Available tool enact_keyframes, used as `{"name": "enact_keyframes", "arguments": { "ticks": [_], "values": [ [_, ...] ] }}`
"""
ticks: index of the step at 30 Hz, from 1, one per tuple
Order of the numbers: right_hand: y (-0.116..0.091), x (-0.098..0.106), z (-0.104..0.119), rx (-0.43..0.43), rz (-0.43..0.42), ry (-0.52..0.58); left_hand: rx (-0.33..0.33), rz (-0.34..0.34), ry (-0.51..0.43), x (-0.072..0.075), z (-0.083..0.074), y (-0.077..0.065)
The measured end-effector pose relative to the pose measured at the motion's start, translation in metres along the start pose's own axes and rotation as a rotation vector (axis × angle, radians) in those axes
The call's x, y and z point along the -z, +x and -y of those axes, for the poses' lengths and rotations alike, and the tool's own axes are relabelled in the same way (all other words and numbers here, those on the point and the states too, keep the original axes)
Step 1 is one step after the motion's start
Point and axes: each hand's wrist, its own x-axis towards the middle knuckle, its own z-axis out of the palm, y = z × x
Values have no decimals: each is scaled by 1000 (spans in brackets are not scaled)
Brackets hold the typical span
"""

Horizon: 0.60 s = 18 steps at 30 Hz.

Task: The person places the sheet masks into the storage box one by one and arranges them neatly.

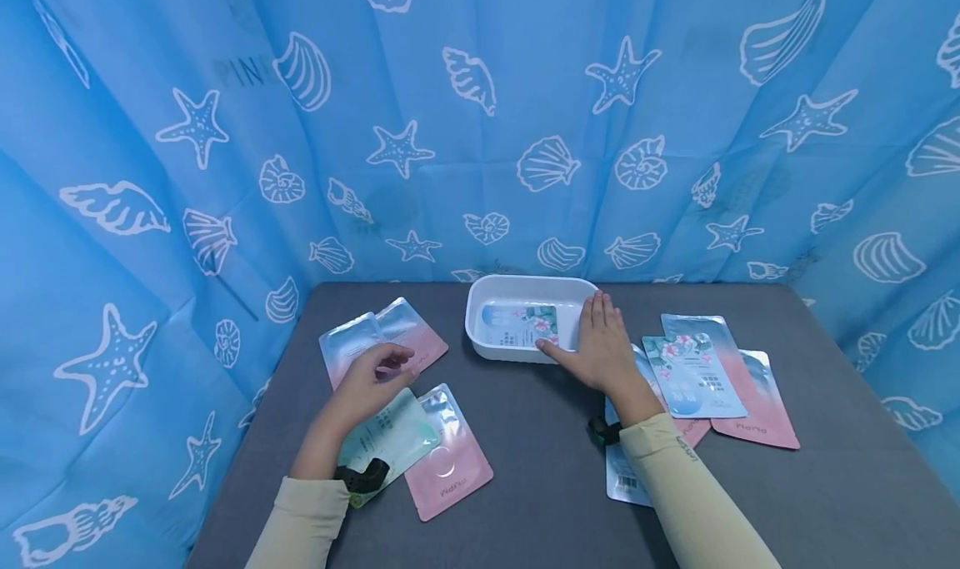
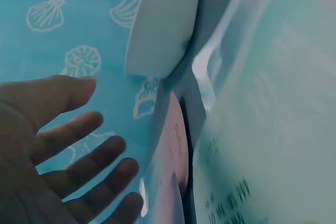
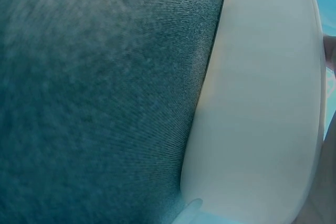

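My left hand hangs over the sachets on the left, fingers loosely bent and holding nothing; its spread fingers also show in the left wrist view. Beneath and beside it lie a pale green sachet, a pink-and-silver sachet and two more blue-to-pink sachets. The right hand lies with straight fingers over the right end of a white plastic tub, thumb at its front rim. Inside the tub is a light blue sachet with a flower print. The tub's wall fills much of the right wrist view.
Right of the tub, several sachets overlap, a floral light blue sachet on top and a pink sachet at the outer side. My right forearm crosses part of this pile. A blue shell-print curtain hangs behind the grey table.
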Motion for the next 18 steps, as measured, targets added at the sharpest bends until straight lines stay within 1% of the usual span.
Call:
{"name": "enact_keyframes", "arguments": {
  "ticks": [2,5,8,11,15,18],
  "values": [
    [0,0,0,1,-1,-4,-4,13,18,2,3,-4],
    [-1,1,-1,8,-2,0,0,14,36,4,8,-10],
    [-1,0,-1,11,-2,1,25,16,58,5,12,-17],
    [0,0,-1,11,-1,2,35,28,81,5,15,-23],
    [0,0,-2,14,-2,3,36,40,101,5,19,-28],
    [0,0,-2,17,-2,3,53,43,116,4,20,-30]
  ]
}}
